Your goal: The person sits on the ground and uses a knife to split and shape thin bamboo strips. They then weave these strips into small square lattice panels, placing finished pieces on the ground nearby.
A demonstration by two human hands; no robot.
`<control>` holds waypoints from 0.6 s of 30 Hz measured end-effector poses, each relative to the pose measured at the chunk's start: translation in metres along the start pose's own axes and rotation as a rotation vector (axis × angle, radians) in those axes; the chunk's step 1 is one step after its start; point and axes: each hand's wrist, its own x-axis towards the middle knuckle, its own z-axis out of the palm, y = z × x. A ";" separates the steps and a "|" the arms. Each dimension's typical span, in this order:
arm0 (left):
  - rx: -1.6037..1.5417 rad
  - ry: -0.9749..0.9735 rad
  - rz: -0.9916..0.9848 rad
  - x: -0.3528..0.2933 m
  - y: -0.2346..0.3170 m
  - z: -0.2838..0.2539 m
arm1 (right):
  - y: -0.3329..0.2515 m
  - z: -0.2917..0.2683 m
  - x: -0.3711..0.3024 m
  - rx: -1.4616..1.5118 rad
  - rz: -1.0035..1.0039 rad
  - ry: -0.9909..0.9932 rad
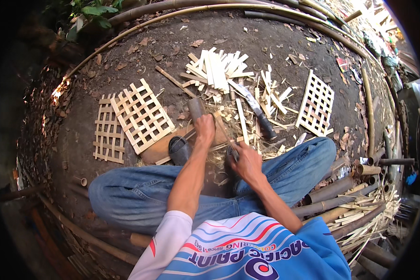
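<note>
My left hand (204, 129) is closed round the near end of a short brown bamboo piece (197, 107), which points away from me between my feet. Just right of it, my right hand (247, 161) grips a long, narrow brown knife (225, 129), its blade angled up and left toward the bamboo. The handle is mostly hidden in my fingers. A curved machete (253, 106) with a black handle lies on the ground beyond my right hand. Farther off sits a heap of pale split bamboo strips (214, 67), with loose strips and shavings (270, 95) scattered to its right.
Two woven bamboo lattice panels (142, 116) overlap on the left; another lattice panel (316, 102) lies at the right. A brown board (161, 150) is beside my dark shoe (179, 150). Bamboo poles (331, 189) and thin strips (364, 212) are piled at the lower right.
</note>
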 end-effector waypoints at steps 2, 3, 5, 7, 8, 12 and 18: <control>0.006 -0.014 0.026 0.000 -0.002 -0.003 | 0.006 -0.011 -0.021 0.022 0.020 -0.035; -0.004 -0.006 0.019 0.000 -0.002 -0.002 | 0.005 -0.008 -0.016 0.007 0.020 -0.034; -0.019 0.017 0.022 0.002 0.000 0.001 | -0.001 -0.001 0.008 -0.018 0.025 -0.015; -0.013 0.051 0.017 0.009 0.005 0.002 | 0.005 0.013 0.035 -0.012 -0.007 0.019; -0.010 0.063 0.010 0.009 0.005 0.003 | 0.004 0.012 0.037 0.000 -0.008 0.022; -0.022 0.041 0.023 0.011 -0.005 0.000 | 0.007 -0.011 0.002 0.018 0.038 -0.036; -0.004 0.000 0.022 0.011 0.006 -0.006 | 0.011 0.012 0.036 0.000 0.040 0.023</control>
